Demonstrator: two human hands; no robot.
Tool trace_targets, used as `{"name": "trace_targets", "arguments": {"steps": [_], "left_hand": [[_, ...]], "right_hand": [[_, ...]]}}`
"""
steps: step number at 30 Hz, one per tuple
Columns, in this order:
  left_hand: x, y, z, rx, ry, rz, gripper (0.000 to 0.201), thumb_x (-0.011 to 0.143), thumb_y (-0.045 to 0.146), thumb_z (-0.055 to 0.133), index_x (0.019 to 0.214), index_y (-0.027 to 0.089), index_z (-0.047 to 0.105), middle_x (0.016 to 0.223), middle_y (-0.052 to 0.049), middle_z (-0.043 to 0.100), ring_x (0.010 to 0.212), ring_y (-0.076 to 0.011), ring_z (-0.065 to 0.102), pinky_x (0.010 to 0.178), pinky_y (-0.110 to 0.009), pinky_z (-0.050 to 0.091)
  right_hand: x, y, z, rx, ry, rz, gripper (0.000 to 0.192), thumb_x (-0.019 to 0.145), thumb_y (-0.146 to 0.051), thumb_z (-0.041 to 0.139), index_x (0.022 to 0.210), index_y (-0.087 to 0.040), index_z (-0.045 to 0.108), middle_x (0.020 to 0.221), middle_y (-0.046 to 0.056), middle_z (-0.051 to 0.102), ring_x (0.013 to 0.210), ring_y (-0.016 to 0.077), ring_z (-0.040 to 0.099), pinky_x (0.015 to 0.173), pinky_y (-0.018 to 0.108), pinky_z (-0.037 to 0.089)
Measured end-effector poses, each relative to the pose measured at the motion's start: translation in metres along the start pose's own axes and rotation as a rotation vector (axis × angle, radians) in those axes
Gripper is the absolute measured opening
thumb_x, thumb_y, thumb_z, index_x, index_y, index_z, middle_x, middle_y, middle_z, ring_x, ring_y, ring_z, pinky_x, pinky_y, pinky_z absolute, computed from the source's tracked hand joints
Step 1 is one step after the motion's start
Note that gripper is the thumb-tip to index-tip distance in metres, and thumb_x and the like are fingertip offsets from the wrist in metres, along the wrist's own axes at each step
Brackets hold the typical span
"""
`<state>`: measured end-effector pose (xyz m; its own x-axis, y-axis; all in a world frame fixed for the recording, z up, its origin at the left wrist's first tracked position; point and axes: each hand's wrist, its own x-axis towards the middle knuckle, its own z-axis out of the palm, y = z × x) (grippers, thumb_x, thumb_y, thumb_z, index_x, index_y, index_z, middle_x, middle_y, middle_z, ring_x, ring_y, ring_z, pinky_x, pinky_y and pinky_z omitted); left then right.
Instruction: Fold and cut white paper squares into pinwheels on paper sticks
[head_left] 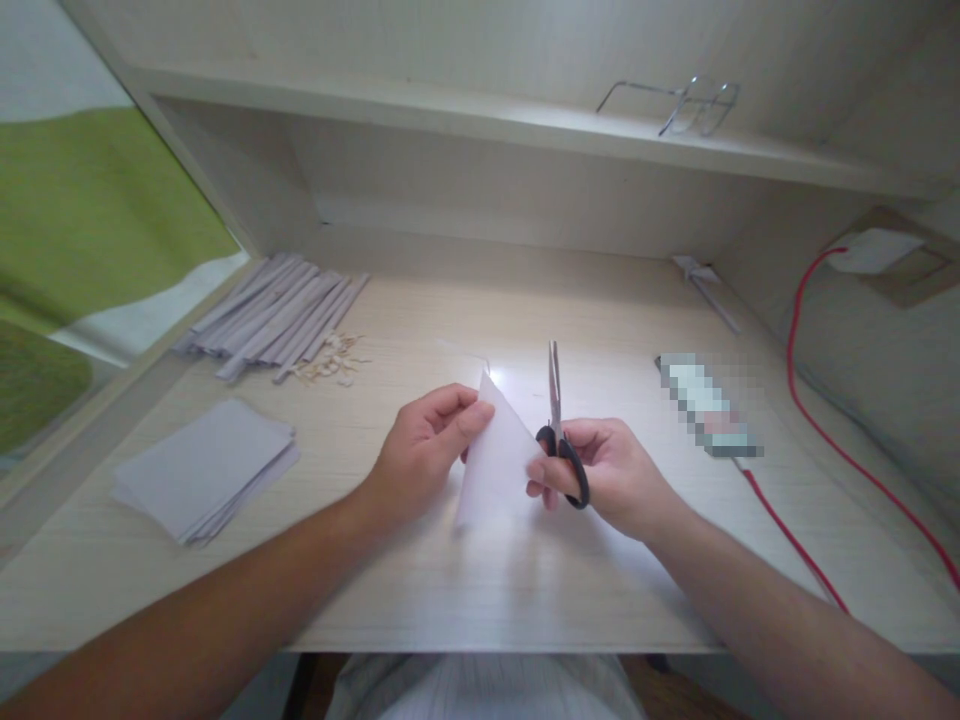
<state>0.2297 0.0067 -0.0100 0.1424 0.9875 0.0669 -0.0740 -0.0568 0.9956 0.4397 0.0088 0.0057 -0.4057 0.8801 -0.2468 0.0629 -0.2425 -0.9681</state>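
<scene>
In the head view, a white sheet of paper (499, 465), brought to a point at its top, is held over the desk in front of me. My left hand (435, 435) pinches it near that point, thumb on the near face. Black-handled scissors (556, 395) hang on my right hand (600, 470), the thumb through one loop and the blades pointing away with their tips close together. Fingers of the same hand also reach the paper's right edge. The lower part of the sheet is blurred.
Rolled paper sticks (281, 310) lie piled at the back left beside small pale scraps (330, 358). Nearer is a stack of paper sheets (206, 465). At right are a phone (709, 405), a red cable (795, 350) and a paper piece (705, 285). Glasses (697, 105) rest on the shelf.
</scene>
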Motion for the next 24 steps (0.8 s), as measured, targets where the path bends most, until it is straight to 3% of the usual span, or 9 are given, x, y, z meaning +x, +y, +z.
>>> {"name": "trace_targets", "arguments": {"steps": [4,8,13,24], "left_hand": [[-0.0002,-0.0020,-0.0009,0.009,-0.109,-0.065,0.038,0.095,0.045,0.063,0.069,0.016,0.062,0.062,0.002,0.057,0.056,-0.0111,0.050,0.052,-0.022,0.039],[-0.0017,-0.0040,0.0031,-0.085,-0.098,-0.136,0.038,0.093,0.050,0.065,0.074,0.017,0.060,0.064,0.001,0.059,0.055,-0.0112,0.050,0.051,-0.022,0.038],[-0.0019,-0.0061,0.0060,-0.163,-0.198,-0.157,0.035,0.091,0.050,0.068,0.087,0.015,0.069,0.074,-0.003,0.068,0.063,-0.0146,0.061,0.057,-0.024,0.045],[-0.0009,-0.0062,0.0028,-0.127,-0.102,-0.178,0.033,0.093,0.047,0.067,0.082,0.016,0.071,0.071,-0.001,0.067,0.060,-0.0122,0.057,0.053,-0.022,0.042]], "right_hand": [[0.0029,0.0020,-0.0035,0.001,0.033,-0.046,0.027,0.068,-0.037,0.091,0.067,-0.015,0.075,0.064,0.005,0.074,0.051,0.0133,0.061,0.052,0.026,0.051],[0.0040,0.0057,-0.0035,0.026,0.028,-0.049,0.027,0.068,-0.038,0.091,0.068,-0.016,0.075,0.066,0.006,0.075,0.050,0.0140,0.063,0.052,0.027,0.052],[0.0042,0.0083,-0.0031,0.029,0.016,-0.046,0.029,0.070,-0.040,0.090,0.069,-0.015,0.074,0.067,0.006,0.076,0.051,0.0150,0.064,0.053,0.028,0.052],[0.0014,0.0045,-0.0021,-0.052,0.077,-0.123,0.021,0.074,-0.034,0.088,0.073,-0.017,0.075,0.067,0.004,0.075,0.056,0.0146,0.066,0.055,0.026,0.052]]}}
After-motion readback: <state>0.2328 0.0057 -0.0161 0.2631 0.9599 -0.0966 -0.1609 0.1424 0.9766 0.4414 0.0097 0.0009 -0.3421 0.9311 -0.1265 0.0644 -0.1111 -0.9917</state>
